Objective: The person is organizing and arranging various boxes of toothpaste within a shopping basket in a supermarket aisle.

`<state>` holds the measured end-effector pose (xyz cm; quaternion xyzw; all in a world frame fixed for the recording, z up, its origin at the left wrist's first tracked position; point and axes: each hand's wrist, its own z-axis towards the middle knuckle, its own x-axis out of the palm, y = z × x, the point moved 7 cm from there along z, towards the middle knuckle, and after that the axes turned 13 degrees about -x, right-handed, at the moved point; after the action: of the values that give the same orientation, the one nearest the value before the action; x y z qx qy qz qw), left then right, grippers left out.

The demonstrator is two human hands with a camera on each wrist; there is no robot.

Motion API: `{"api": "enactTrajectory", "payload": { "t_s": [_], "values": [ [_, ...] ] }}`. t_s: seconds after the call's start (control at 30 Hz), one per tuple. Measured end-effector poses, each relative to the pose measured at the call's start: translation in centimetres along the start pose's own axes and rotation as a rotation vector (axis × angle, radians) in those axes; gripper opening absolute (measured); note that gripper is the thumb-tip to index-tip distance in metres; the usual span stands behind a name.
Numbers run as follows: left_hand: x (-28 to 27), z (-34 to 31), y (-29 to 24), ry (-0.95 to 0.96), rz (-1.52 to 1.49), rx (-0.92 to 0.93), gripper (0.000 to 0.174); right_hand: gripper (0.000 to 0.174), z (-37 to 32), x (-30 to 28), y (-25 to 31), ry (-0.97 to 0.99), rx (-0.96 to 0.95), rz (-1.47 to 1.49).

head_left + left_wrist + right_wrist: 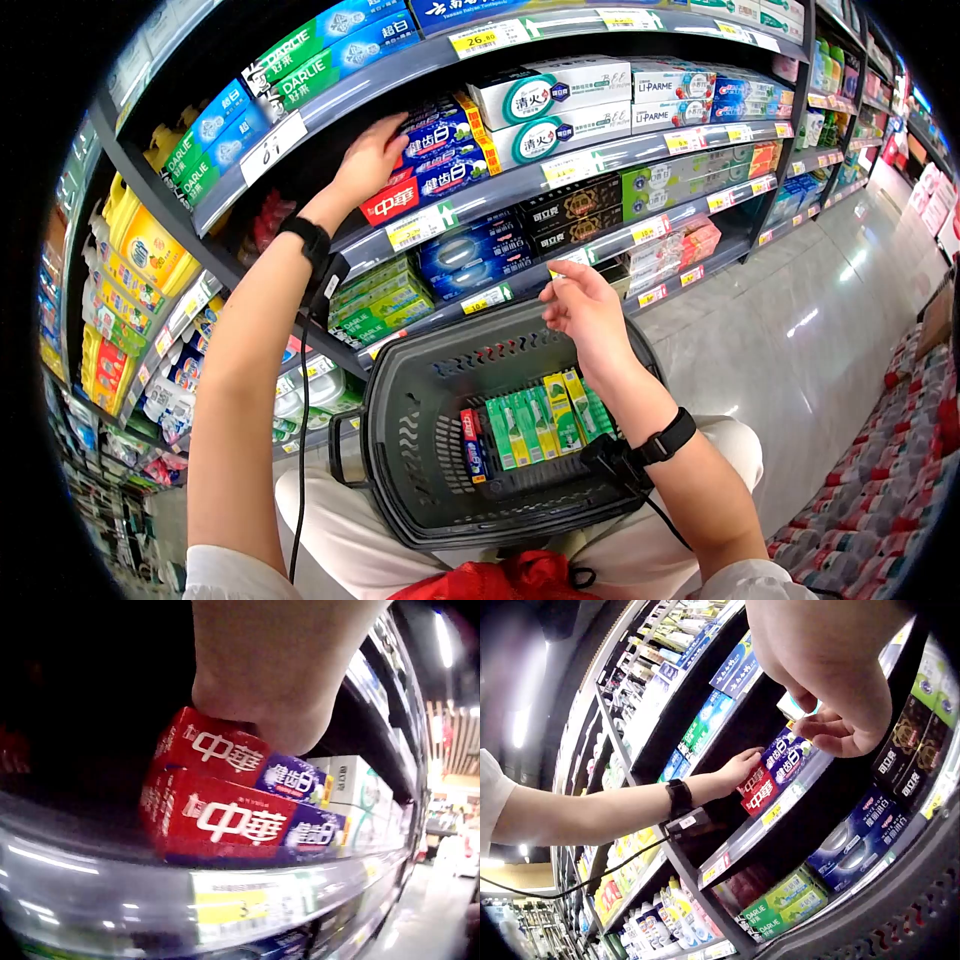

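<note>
My left hand [368, 157] reaches onto the middle shelf and rests over stacked red-and-blue toothpaste boxes [452, 176]. In the left wrist view the hand [266, 724] covers part of the upper toothpaste box [229, 756], and its fingertips are hidden. Seen from the right wrist, those fingers [748, 759] lie along the left end of the stack. Nothing is in my right hand [588, 312], which hovers above the basket's far rim with loosely bent fingers. The black shopping basket [405, 375] stands between the person's knees. It holds several green-and-yellow boxes [540, 420] and one red-and-blue toothpaste box [472, 445].
White toothpaste boxes [560, 108] sit right of the stack. Green-and-blue boxes [330, 50] fill the shelf above; dark blue boxes [475, 255] and green boxes [380, 305] lie below. The shelf edge with price tags [422, 228] runs in front. Tiled floor [820, 290] stretches right.
</note>
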<state>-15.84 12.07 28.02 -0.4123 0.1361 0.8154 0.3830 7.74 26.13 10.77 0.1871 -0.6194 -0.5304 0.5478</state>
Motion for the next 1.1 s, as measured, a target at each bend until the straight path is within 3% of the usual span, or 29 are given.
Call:
{"api": "enactTrajectory", "payload": {
  "t_s": [0.07, 0.17, 0.2, 0.3, 0.37, 0.5, 0.53, 0.57, 0.63, 0.7, 0.77, 0.9, 0.97, 1.0, 1.03, 1.1],
  "values": [
    [-1.9, -1.2, -1.5, -0.183, -0.221, -0.013, 0.028, 0.028, 0.0, -0.2, 0.6, -0.032, -0.020, 0.022],
    [-3.7, -6.7, -7.3, -0.228, -0.245, 0.121, 0.021, 0.028, 0.3, -0.9, 1.3, -0.034, -0.111, 0.035],
    [-3.1, -9.1, -9.3, -0.166, -0.215, 0.211, 0.018, 0.028, 0.5, -1.2, 1.3, -0.045, -0.119, 0.029],
    [2.1, -17.5, -14.1, 0.316, -0.151, 0.577, 0.020, 0.029, 0.9, -1.5, 1.5, -0.063, -0.127, 0.034],
    [8.1, -22.5, -13.8, 0.739, -0.139, 0.415, 0.024, 0.030, 0.9, -1.3, 1.5, -0.054, -0.152, -0.004],
    [20.5, -31.3, -5.9, 1.141, -0.310, -0.175, 0.032, 0.028, 0.6, -1.2, 1.1, -0.044, -0.179, -0.003],
    [22.5, -33.8, -3.9, 1.224, -0.234, -0.327, 0.034, 0.028, 0.7, -1.7, 0.8, -0.059, -0.161, -0.008],
    [26.2, -37.7, -0.9, 1.218, -0.114, -0.286, 0.038, 0.026, 0.9, -1.7, 0.7, -0.007, -0.175, -0.004],
    [28.9, -43.6, 1.4, 1.633, -0.040, -0.526, 0.042, 0.024, 1.1, -2.1, 0.7, 0.032, -0.182, -0.007],
    [26.0, -45.1, 1.4, 1.641, 0.079, -1.026, 0.047, 0.034, 1.0, -2.4, -0.1, -0.089, -0.015, 0.055],
    [26.4, -46.9, 1.6, 1.615, -0.008, -1.165, 0.042, 0.033, 0.5, -1.9, 1.2, -0.102, -0.012, 0.056],
    [30.5, -51.8, 3.7, 1.593, -0.099, -1.142, 0.053, 0.039, -0.1, -0.4, 2.2, 0.124, 0.019, 0.119],
    [33.7, -55.0, 5.7, 1.556, -0.239, -1.214, 0.053, 0.025, 0.0, -0.2, 0.8, 0.043, -0.295, -0.352],
    [36.9, -57.6, 7.0, 1.536, -0.421, -1.157, 0.057, 0.021, -0.1, -0.1, -0.2, 0.048, -0.391, -0.527],
    [37.4, -58.0, 6.7, 1.544, -0.434, -1.159, 0.057, 0.016, -0.3, 0.2, -1.8, 0.114, -0.364, -0.616],
    [37.6, -58.7, 6.6, 1.575, -0.217, -1.127, 0.057, 0.017, -1.4, 1.3, -3.4, 0.361, -0.432, -1.194]
  ]
}}
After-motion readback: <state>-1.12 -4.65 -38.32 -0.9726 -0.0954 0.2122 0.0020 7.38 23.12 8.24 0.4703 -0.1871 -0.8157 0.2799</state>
